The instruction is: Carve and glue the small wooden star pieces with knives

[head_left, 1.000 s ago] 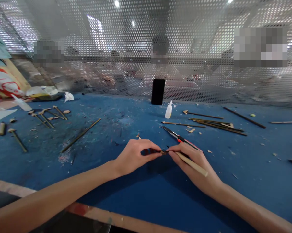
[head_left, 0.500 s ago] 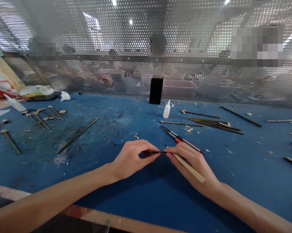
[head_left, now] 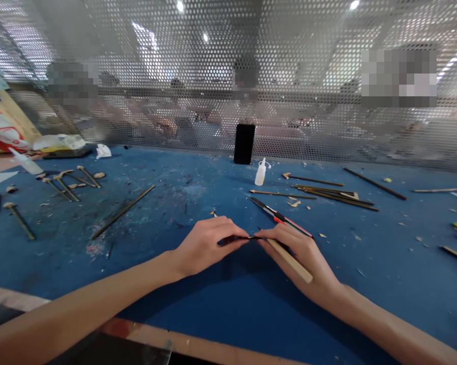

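Observation:
My left hand (head_left: pixel 205 247) is closed in a pinch, thumb and forefinger on one end of a thin dark strip (head_left: pixel 253 238). My right hand (head_left: pixel 304 248) pinches the other end, so the fingertips nearly meet. A pale wooden stick (head_left: pixel 291 261) also lies in my right hand, slanting back across the palm; its front end is hidden by the fingers. Just beyond that hand, a red and black box cutter (head_left: pixel 281 218) rests on the blue tabletop (head_left: pixel 213 304), blade out.
A white glue bottle (head_left: pixel 260 172) stands before an upright black phone (head_left: pixel 244 144). Several thin brown sticks (head_left: pixel 330 194) lie to the right, with wood chips around. Mushroom-like sticks (head_left: pixel 21 221) and a long stick (head_left: pixel 124 212) are left. A perforated metal screen (head_left: pixel 198 116) closes the back.
Both hands keep their pinch on the dark strip. The wooden stick has shifted slightly left with my right hand, and the view has moved a little.

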The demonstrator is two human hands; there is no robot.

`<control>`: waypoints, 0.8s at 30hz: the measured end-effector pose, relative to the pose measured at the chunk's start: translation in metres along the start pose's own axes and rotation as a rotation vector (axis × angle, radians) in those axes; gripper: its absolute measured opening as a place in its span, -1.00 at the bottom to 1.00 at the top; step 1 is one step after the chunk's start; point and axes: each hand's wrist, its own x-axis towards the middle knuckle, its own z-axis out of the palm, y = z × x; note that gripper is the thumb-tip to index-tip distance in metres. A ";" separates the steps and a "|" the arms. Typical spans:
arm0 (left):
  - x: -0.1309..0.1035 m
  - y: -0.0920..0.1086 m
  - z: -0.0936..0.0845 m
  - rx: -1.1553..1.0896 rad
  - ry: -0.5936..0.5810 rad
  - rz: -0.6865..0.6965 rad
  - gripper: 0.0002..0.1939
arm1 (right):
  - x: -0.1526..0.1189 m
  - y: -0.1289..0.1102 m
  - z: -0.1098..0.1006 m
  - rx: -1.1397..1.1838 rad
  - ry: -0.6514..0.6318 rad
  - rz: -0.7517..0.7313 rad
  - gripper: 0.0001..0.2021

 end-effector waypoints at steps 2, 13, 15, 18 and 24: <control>0.000 -0.002 -0.001 0.023 -0.009 0.021 -0.89 | 0.000 0.003 0.001 0.003 0.023 0.023 -0.83; -0.001 -0.008 -0.002 0.118 -0.059 0.114 -0.85 | 0.003 0.002 0.004 -0.061 0.064 0.090 -0.83; -0.002 -0.008 -0.002 0.149 -0.056 0.152 -0.85 | 0.002 -0.001 0.004 -0.052 0.106 0.122 -0.84; -0.003 -0.009 -0.004 0.194 -0.092 0.190 -0.86 | 0.001 -0.003 0.004 0.024 0.111 0.164 -0.91; -0.003 -0.009 -0.005 0.257 -0.180 0.247 -0.82 | 0.003 0.001 0.002 0.116 0.065 0.276 -0.79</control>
